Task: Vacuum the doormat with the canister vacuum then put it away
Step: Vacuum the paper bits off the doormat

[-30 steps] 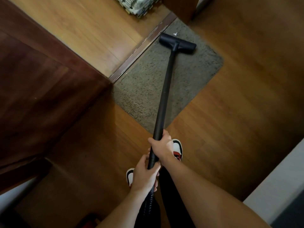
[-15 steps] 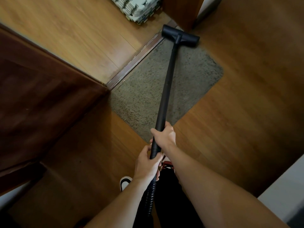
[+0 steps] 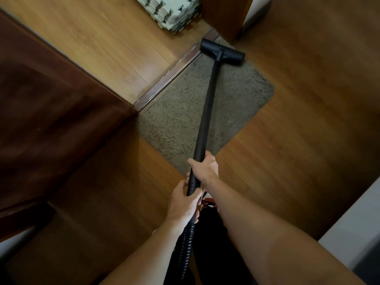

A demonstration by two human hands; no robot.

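Note:
A grey-brown doormat lies on the wooden floor against a metal door threshold. The black vacuum wand runs from my hands across the mat to its black floor head, which sits at the mat's far end by the threshold. My right hand grips the wand higher up. My left hand grips its lower end, just above the ribbed black hose. The canister itself is hidden.
A dark wooden door stands open on the left. Stacked grey foam tiles lie beyond the threshold, next to a wooden door frame post. A white surface fills the lower right. A red-and-white shoe shows under my arms.
The floor head has slid forward from the mat's middle-far part to its far end at the threshold. My hands pushed forward with the wand.

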